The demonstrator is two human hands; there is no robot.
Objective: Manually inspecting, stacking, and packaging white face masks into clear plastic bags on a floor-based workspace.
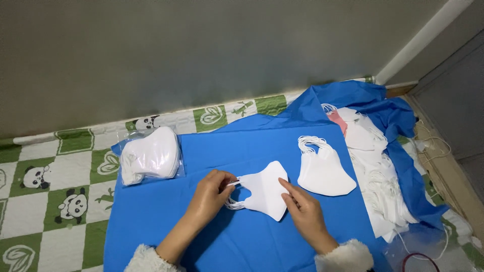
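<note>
Between hands, mask [265,193] pointing lower-right.

Clear plastic bag [151,155] of white masks, cloth's left edge
</note>
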